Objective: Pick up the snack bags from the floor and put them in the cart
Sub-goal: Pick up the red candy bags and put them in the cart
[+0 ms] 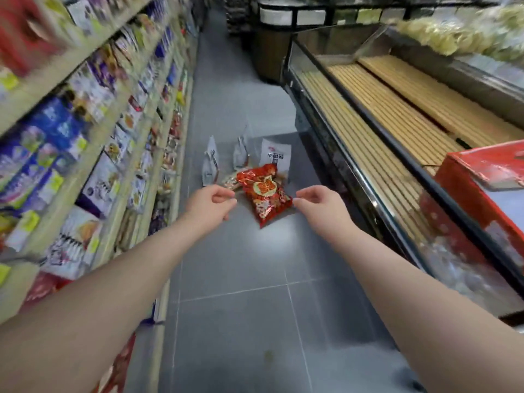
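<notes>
Red foil snack bag [265, 194] is seen on the grey floor [241, 321] between both reaching hands; left hand [211, 204] and right hand [320, 205] are loosely curled, gripping nothing. White bags [275, 154] lie farther off.

One red snack bag [265, 194], three white bags [275, 154], two hands [211, 204]

White snack bag [275, 155]: dark printed characters, too blurred to read; nothing else legible.
</notes>
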